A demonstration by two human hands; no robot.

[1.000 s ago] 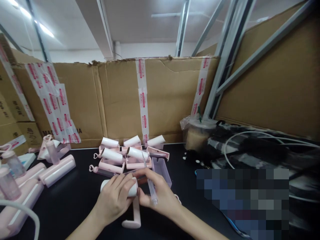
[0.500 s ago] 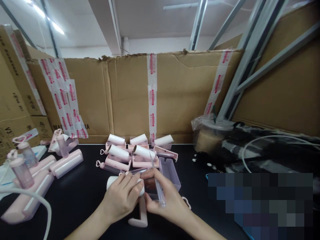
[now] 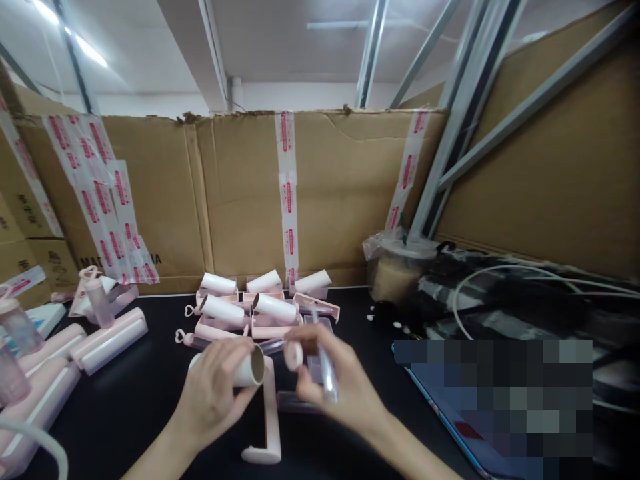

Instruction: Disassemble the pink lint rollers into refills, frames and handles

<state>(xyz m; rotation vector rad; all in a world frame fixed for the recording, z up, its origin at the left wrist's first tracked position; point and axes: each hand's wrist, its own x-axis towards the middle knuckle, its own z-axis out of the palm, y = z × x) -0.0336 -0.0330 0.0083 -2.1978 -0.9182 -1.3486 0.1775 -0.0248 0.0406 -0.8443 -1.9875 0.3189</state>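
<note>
My left hand (image 3: 210, 380) is closed around a white paper roll (image 3: 245, 370); its open end, with a brown cardboard core, faces right. My right hand (image 3: 340, 373) pinches a small pale pink round cap (image 3: 293, 357) between thumb and fingers. A slim tool with a clear handle (image 3: 329, 377) also lies across that hand, blurred, so its kind is unclear. Below, between the hands, a pale pink bracket-shaped holder part (image 3: 271, 420) rests on the black table. Beside it, partly behind my right hand, is a clear plastic piece (image 3: 296, 401).
Behind the hands sit several pink holders with white rolls (image 3: 275, 308) and a translucent purple tray (image 3: 317, 325). Assembled pink rollers (image 3: 113, 340) lie at left. A bagged drink cup (image 3: 397, 277), a cable (image 3: 463, 313) and a blue-edged, pixelated item (image 3: 425, 393) are at right. Cardboard (image 3: 240, 200) walls the back.
My hands have moved apart. The white roll's hollow end now shows, and the pink cap has come into sight in my right hand. The whole view has shifted, so the scene sits further left.
</note>
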